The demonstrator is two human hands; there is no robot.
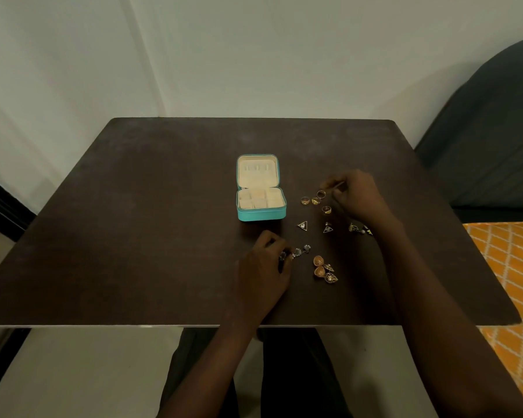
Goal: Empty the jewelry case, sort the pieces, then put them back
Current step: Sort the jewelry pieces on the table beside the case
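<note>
A teal jewelry case (261,214) stands open on the dark table (163,221), its cream compartments bare. To its right lie several gold rings (310,201), two triangular earrings (302,225), a dark pair (358,228) and gold dome earrings (323,268). My right hand (355,196) hovers by the rings, its fingertips pinching a small thin piece beside one ring (321,193). My left hand (264,267) lies in front of the case, fingers curled onto silver earrings (296,252), pinching the left one.
A dark upholstered chair (489,131) stands past the table's right side, with orange patterned fabric (514,267) below it. A pale wall runs behind the table. My legs show under the near edge.
</note>
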